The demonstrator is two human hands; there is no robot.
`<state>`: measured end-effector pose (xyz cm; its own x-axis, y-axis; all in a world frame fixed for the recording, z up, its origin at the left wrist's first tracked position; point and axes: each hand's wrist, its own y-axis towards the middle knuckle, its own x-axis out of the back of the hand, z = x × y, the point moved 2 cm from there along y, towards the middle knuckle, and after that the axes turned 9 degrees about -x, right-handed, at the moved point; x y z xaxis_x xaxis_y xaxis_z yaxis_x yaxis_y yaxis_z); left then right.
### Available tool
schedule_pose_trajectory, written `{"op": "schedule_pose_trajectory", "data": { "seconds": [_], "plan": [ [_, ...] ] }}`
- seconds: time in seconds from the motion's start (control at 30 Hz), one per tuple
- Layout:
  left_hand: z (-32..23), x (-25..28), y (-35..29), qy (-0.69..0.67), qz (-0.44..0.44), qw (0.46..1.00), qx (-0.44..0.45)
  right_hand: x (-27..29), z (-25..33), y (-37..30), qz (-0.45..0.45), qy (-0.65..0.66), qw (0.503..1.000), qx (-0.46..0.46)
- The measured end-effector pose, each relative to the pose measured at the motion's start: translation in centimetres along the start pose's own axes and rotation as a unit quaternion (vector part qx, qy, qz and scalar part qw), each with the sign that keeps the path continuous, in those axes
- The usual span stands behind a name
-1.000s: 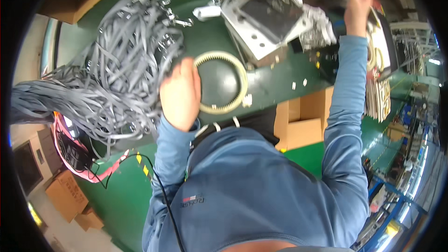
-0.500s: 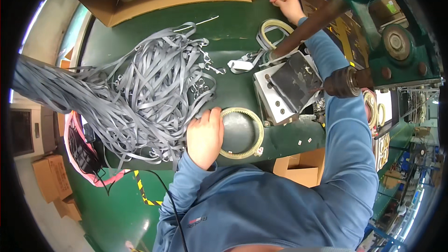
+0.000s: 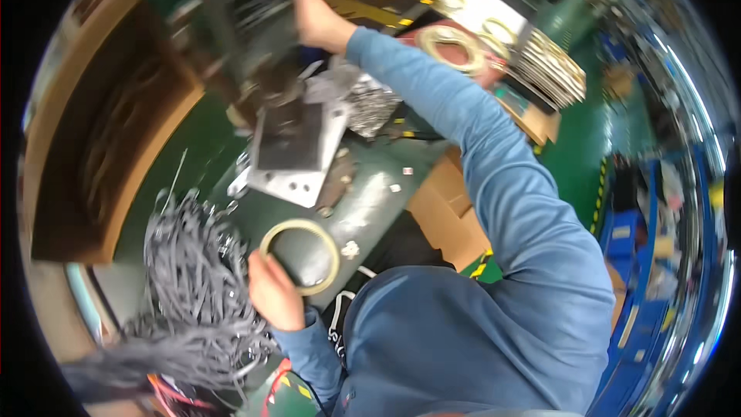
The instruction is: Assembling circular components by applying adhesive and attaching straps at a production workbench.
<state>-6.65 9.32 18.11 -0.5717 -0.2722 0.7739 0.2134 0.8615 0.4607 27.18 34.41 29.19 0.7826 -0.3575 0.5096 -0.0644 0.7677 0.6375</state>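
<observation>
My left hand (image 3: 274, 293) is at the left rim of a cream-coloured ring (image 3: 336, 262) that lies flat on the green table; its fingers are closed on that edge. Beside this hand, on the left, spreads a big tangled heap of grey straps (image 3: 193, 270) with metal hooks. My right hand (image 3: 320, 23) is stretched far out, near the dark press machine (image 3: 266, 46), whose outline is blurred. The machine's body hides the fingers of that hand. A metal plate with holes (image 3: 305, 189) and a dark pad on top sits under the press.
A large open cardboard box (image 3: 166, 120) stands at the far left. Near the right arm are a clear bag of small metal parts (image 3: 374, 108), cream rings (image 3: 448, 46) and a stack of flat pieces (image 3: 552, 69). Another carton (image 3: 448, 208) is below the table edge.
The view has swung to the right, blurring the press. My right hand has gone from a small item at the back to beside the machine. My left hand stays at the ring.
</observation>
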Motion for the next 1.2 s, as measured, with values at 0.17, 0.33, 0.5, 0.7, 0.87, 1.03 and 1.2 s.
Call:
{"op": "schedule_pose_trajectory", "data": {
  "seconds": [0.17,0.33,0.5,0.7,0.87,1.03,1.2],
  "plan": [
    [0.5,0.1,-0.4,-0.059,0.018,0.998,0.009,9.6,10.1,-10.9,0.014,0.281,0.951,-0.129],
    [-1.8,0.7,0.8,-0.258,-0.04,0.963,0.072,5.1,15.0,-25.9,0.21,0.148,0.904,-0.341],
    [-7.6,0.0,2.3,-0.31,-0.106,0.943,0.055,-1.8,19.2,-31.5,0.104,0.402,0.866,-0.278],
    [-11.2,1.0,2.4,-0.47,-0.113,0.872,0.07,-2.3,19.8,-30.6,-0.04,0.371,0.91,-0.179],
    [-11.3,2.3,3.1,-0.552,-0.05,0.832,-0.002,-1.8,19.4,-30.6,-0.018,0.558,0.786,-0.267],
    [-12.4,2.2,3.0,-0.643,-0.01,0.766,0.024,-1.3,19.5,-30.8,0.042,0.548,0.769,-0.325],
    [-14.3,0.4,2.6,-0.548,-0.085,0.832,-0.014,1.1,19.0,-30.6,-0.058,0.362,0.904,-0.218]
  ]
}}
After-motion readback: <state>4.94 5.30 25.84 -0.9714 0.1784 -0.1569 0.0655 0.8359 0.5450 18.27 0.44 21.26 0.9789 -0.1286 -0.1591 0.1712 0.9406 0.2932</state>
